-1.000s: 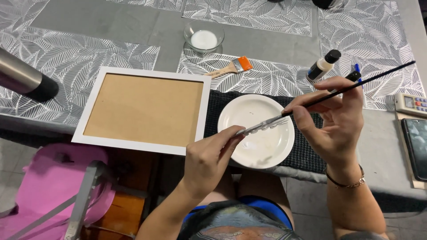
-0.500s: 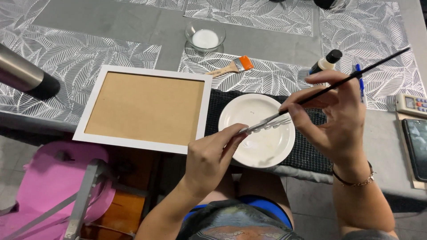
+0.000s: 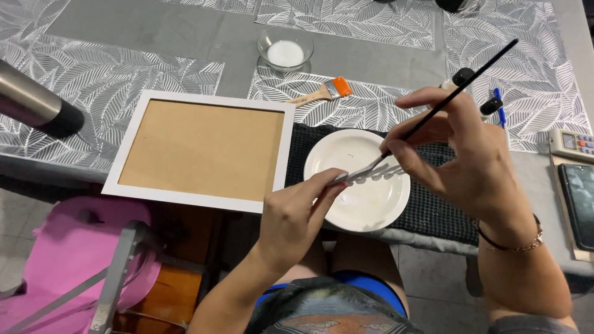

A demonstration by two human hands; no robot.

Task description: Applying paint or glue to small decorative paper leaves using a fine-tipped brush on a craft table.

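- Holding a long thin black paintbrush [image 3: 451, 102], the right hand [image 3: 461, 158] has its fingers closed around the handle, and the handle points up and to the right.
- The left hand [image 3: 297, 213] pinches the metal end of the brush [image 3: 365, 175] with its fingertips closed tight on it.
- Both hands hang over a round white plate [image 3: 371, 204], and the brush tip is above the plate.
- The plate sits on a dark mat [image 3: 433, 213] at the near edge of the grey table [image 3: 154, 37].
- Just left of the plate lies a white picture frame [image 3: 198, 198] with a brown board inside it.
- A flat brush with an orange band [image 3: 325, 93] lies behind the plate on a leafy placemat [image 3: 99, 80].
- A small glass bowl [image 3: 285, 46] with something white in it stands further back.
- A silver tube with a black end [image 3: 34, 102] pokes in from the left.
- A pink thing [image 3: 80, 260] is down below the table.
- A dark phone [image 3: 578, 198] lies at the right edge.
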